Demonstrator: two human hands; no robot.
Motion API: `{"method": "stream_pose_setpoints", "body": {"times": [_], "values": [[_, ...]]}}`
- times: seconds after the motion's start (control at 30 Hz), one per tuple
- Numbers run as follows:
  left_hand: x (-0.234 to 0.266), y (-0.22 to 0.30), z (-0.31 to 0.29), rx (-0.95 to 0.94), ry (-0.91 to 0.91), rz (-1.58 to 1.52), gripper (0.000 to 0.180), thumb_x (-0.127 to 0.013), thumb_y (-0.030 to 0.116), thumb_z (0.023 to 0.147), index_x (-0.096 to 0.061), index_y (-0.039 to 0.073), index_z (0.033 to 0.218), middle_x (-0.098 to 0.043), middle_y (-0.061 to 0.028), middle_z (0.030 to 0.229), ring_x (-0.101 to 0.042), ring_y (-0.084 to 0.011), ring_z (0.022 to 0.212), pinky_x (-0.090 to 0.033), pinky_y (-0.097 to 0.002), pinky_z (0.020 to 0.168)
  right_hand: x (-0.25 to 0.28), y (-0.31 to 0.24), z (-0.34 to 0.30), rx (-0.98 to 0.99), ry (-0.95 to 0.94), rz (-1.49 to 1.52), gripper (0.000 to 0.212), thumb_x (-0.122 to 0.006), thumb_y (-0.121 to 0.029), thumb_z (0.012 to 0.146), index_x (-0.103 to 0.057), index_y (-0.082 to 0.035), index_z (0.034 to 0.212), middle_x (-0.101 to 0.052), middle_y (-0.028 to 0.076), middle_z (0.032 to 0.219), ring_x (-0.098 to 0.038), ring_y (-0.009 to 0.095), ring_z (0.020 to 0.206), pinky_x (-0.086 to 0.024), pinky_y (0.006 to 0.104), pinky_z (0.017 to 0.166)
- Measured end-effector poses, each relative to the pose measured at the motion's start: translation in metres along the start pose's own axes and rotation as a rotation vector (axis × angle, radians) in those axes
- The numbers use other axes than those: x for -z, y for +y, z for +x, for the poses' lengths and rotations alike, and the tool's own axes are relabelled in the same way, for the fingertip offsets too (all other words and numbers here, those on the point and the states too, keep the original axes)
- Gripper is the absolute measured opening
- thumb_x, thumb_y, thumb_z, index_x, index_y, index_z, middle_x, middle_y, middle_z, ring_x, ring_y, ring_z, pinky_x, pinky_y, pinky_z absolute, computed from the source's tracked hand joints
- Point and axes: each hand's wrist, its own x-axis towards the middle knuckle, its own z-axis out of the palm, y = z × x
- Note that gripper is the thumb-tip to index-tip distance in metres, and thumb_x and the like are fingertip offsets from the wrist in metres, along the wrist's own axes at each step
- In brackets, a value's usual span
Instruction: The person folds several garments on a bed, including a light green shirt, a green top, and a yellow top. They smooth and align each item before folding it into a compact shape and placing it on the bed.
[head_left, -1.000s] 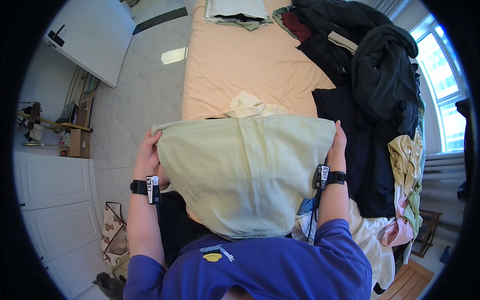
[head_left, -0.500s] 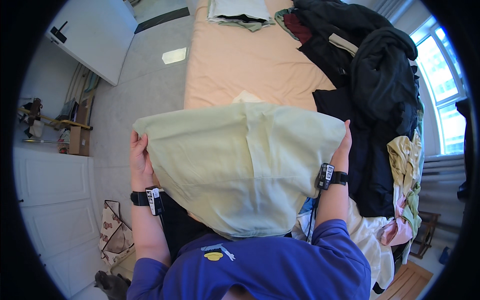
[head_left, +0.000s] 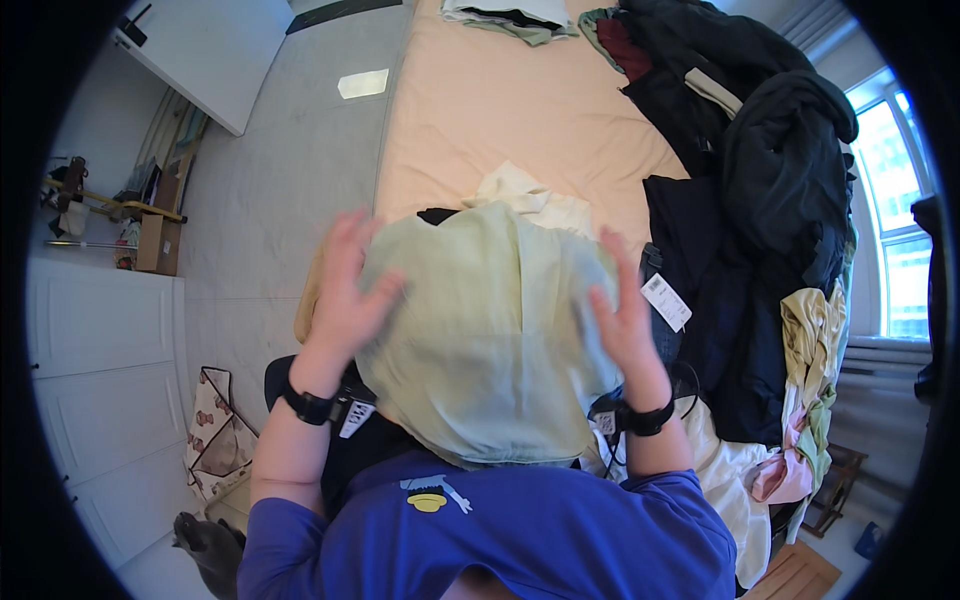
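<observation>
A pale green cloth garment (head_left: 475,330) lies spread in front of me, its lower edge against my purple shirt. By its left edge my left hand (head_left: 352,285) is open, thumb apart from the fingers, slightly blurred by motion. My right hand (head_left: 628,315) is raised at the garment's right edge, also open and blurred, with nothing in it. Whether either hand brushes the cloth, I cannot tell. Just beyond the garment lies a cream cloth (head_left: 545,205). Each wrist wears a black strap with a small device.
The bed (head_left: 500,110) has a peach sheet. Dark clothes (head_left: 780,180) are heaped along its right side, with a white tag (head_left: 667,303) nearby. Folded clothes (head_left: 510,18) lie at the far end. A grey cat (head_left: 212,553) is on the floor at lower left, near a patterned bag (head_left: 220,440).
Both hands have let go of the garment's upper corners and moved inward. The garment has gone from stretched wide to lying lower and narrower. More of the cream cloth and the white tag now show.
</observation>
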Motion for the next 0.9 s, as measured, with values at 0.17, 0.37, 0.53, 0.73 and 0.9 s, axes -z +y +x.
{"method": "stream_pose_setpoints", "body": {"times": [0.17, 0.37, 0.53, 0.73, 0.9], "values": [[-0.043, 0.040, -0.012, -0.072, -0.351, 0.022, 0.087, -0.055, 0.057, 0.084, -0.020, 0.010, 0.148, -0.018, -0.0186, 0.152, -0.013, -0.0405, 0.141, -0.009, -0.0566, 0.111, -0.051, -0.031, -0.007, -0.138, -0.255, 0.339, 0.062, -0.045, -0.019, 0.095, -0.017, -0.001, 0.147, -0.019, 0.021, 0.152, -0.015, 0.032, 0.143, -0.013, 0.0377, 0.114], [-0.051, 0.040, -0.018, -0.083, -0.296, 0.060, 0.089, -0.055, 0.056, 0.084, -0.017, 0.008, 0.148, -0.016, -0.0197, 0.152, -0.014, -0.0416, 0.140, -0.010, -0.0569, 0.111, -0.061, -0.004, -0.025, -0.215, -0.258, 0.467, 0.061, -0.032, -0.030, 0.101, -0.011, 0.006, 0.146, -0.018, 0.020, 0.153, -0.015, 0.028, 0.142, -0.014, 0.0346, 0.114], [-0.054, 0.034, -0.021, -0.092, -0.297, 0.012, 0.085, -0.054, 0.054, 0.085, -0.020, 0.006, 0.147, -0.018, -0.0201, 0.152, -0.015, -0.0407, 0.140, -0.011, -0.0548, 0.111, -0.073, 0.011, -0.032, -0.262, -0.185, 0.519, 0.058, -0.037, -0.026, 0.100, -0.019, 0.006, 0.144, -0.025, 0.019, 0.150, -0.020, 0.026, 0.140, -0.017, 0.0336, 0.113], [-0.043, -0.045, -0.004, 0.381, -0.069, -0.394, 0.070, -0.055, 0.042, 0.091, -0.030, 0.002, 0.142, -0.034, -0.0208, 0.144, -0.031, -0.0308, 0.134, -0.027, -0.0387, 0.109, -0.021, 0.071, 0.000, -0.379, 0.131, 0.345, 0.040, -0.058, -0.004, 0.084, -0.055, -0.006, 0.124, -0.057, 0.009, 0.116, -0.056, 0.015, 0.099, -0.046, 0.0255, 0.082], [-0.032, -0.129, 0.025, 0.833, -0.270, -0.722, 0.066, -0.059, 0.041, 0.090, -0.036, 0.003, 0.139, -0.048, -0.0158, 0.130, -0.047, -0.0198, 0.117, -0.040, -0.0332, 0.095, 0.021, 0.127, 0.051, -0.295, 0.032, 0.065, 0.041, -0.064, -0.007, 0.078, -0.059, -0.010, 0.118, -0.060, 0.008, 0.111, -0.056, 0.017, 0.097, -0.046, 0.0276, 0.079]]}}
